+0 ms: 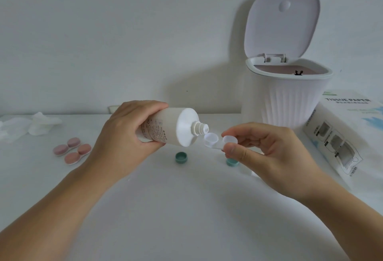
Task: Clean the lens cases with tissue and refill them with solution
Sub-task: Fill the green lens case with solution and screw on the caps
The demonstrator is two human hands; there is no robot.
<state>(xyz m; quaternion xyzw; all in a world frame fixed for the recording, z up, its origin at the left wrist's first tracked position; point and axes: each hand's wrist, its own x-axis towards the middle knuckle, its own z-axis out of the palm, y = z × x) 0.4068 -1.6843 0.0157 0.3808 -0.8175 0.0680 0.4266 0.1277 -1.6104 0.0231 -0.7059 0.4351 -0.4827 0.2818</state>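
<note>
My left hand (126,128) grips a white solution bottle (178,128), tipped on its side with the uncapped nozzle pointing right. The nozzle sits just above the left well of a clear lens case (211,139). My right hand (265,147) pinches that case by its right well, holding it above the table. Two green caps lie on the table below: one (181,157) under the bottle, the other (232,162) partly hidden beneath my right hand.
Two closed pink lens cases (71,150) lie at the left, with crumpled tissue (31,126) behind them. A white ribbed bin (290,95) with its lid up stands at the back right. A tissue paper pack (348,132) lies at the right edge.
</note>
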